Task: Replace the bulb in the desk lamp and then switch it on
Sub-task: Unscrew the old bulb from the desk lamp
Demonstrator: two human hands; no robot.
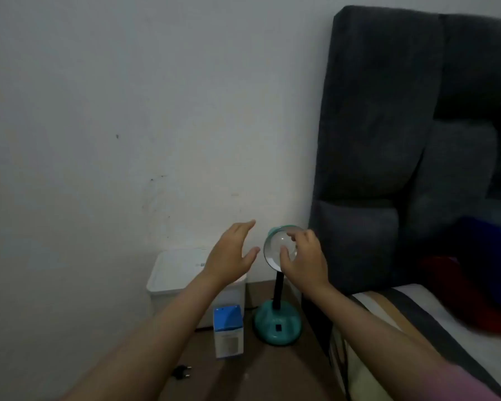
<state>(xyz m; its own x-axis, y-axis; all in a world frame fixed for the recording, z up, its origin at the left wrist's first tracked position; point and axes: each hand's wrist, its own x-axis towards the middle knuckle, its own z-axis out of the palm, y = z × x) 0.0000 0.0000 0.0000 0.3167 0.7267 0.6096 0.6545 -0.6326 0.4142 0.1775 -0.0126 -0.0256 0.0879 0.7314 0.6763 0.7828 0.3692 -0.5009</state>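
A teal desk lamp stands on a brown table, its round base [277, 324] carrying a black switch, its black neck rising to a teal shade [275, 250] that faces me. A pale bulb [275, 246] fills the shade. My right hand [304, 260] reaches into the shade, fingers curled around the bulb and touching it. My left hand [232, 254] hovers open just left of the shade, fingers spread, touching nothing. A blue and white bulb box [228, 332] stands upright left of the base. The lamp's black plug [182, 371] lies loose on the table.
A white lidded plastic container [168, 276] sits against the wall behind the box. A dark grey padded headboard [388, 140] and a bed with striped bedding [417, 328] lie close on the right. A plain white wall fills the left.
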